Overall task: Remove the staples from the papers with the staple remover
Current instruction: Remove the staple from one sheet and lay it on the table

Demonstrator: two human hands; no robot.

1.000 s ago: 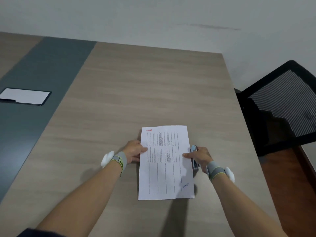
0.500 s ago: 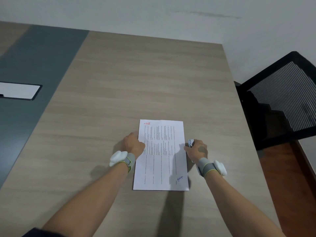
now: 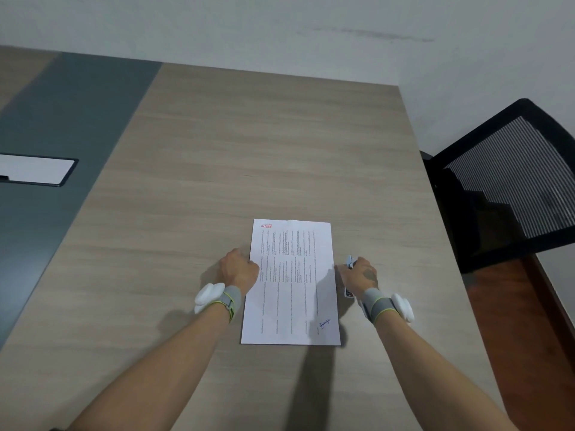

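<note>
A set of printed white papers (image 3: 291, 284) lies flat on the wooden table (image 3: 249, 150), long side running away from me, with a red mark at its far left corner. My left hand (image 3: 238, 270) rests on the table, fingertips pressing the paper's left edge. My right hand (image 3: 357, 273) sits at the right edge, closed around a small blue and silver staple remover (image 3: 350, 262) whose tip pokes out beyond my fingers. No staple is visible at this size.
A black mesh office chair (image 3: 510, 185) stands just off the table's right edge. A dark grey strip (image 3: 62, 126) runs along the left, holding a white rectangular panel (image 3: 31, 169). A pale wall (image 3: 280, 26) lies beyond the far edge.
Both hands and the papers have barely shifted on the table. My right hand has turned so its back faces up, hiding more of the staple remover. The view wobbled slightly.
</note>
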